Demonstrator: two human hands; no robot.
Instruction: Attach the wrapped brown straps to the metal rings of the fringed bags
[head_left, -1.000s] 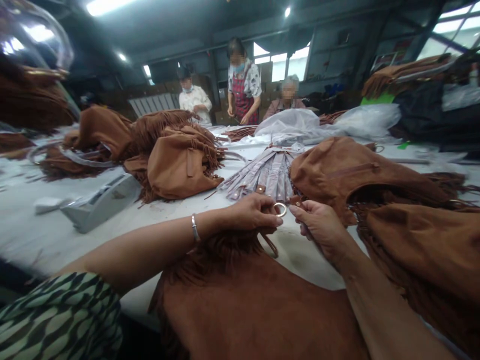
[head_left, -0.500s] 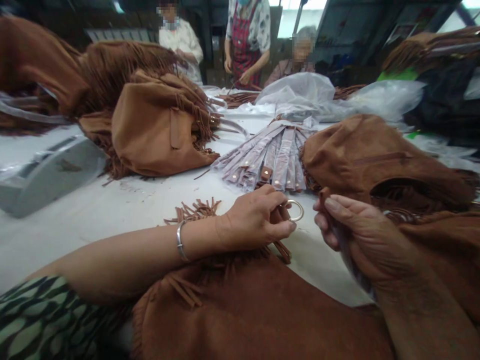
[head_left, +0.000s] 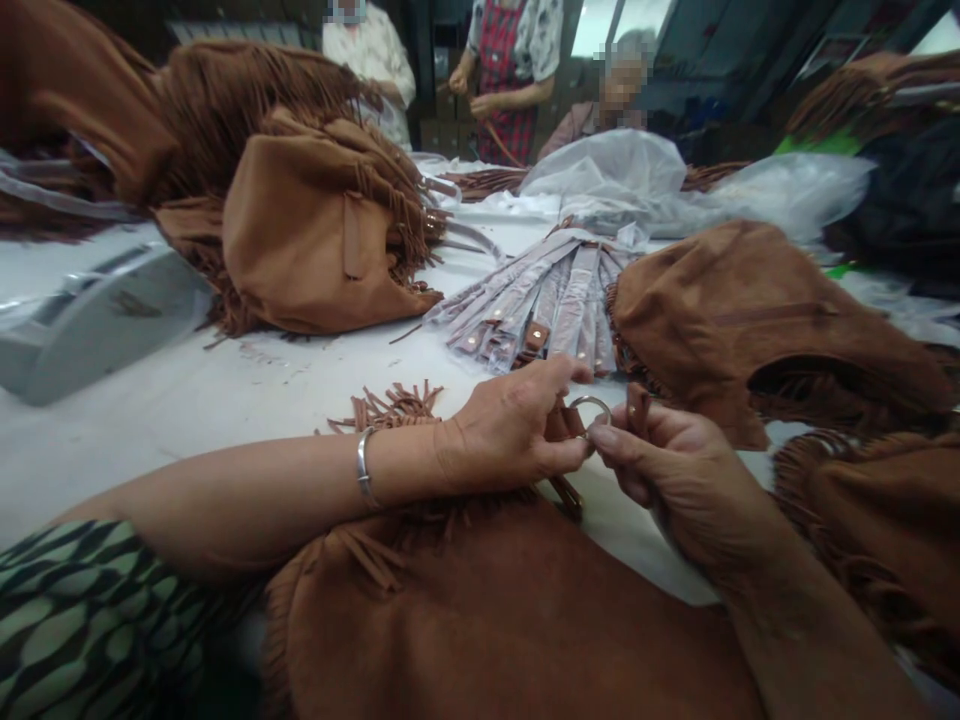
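Note:
My left hand (head_left: pixel 510 420), a silver bangle at its wrist, pinches a short brown tab that carries a metal ring (head_left: pixel 604 403). My right hand (head_left: pixel 690 465) is closed on the end of a brown strap (head_left: pixel 637 408) with a small metal stud. The right thumb touches or almost touches the ring's right side. Most of the strap is hidden by the right hand and forearm. Below both hands lies a brown suede bag (head_left: pixel 495 610) with fringe along its upper edge.
Beyond my hands is a fan of plastic-wrapped straps (head_left: pixel 555 290). Fringed brown bags flank it, one at left (head_left: pixel 300 230) and one at right (head_left: pixel 720 290). A grey scoop-like container (head_left: pixel 90 340) lies far left. Clear plastic bags (head_left: pixel 607 165) and several people are across the white table (head_left: pixel 247 400).
My right hand has moved left with the strap end, up to the ring. My left hand has stayed nearly in place. The view has tilted slightly downward.

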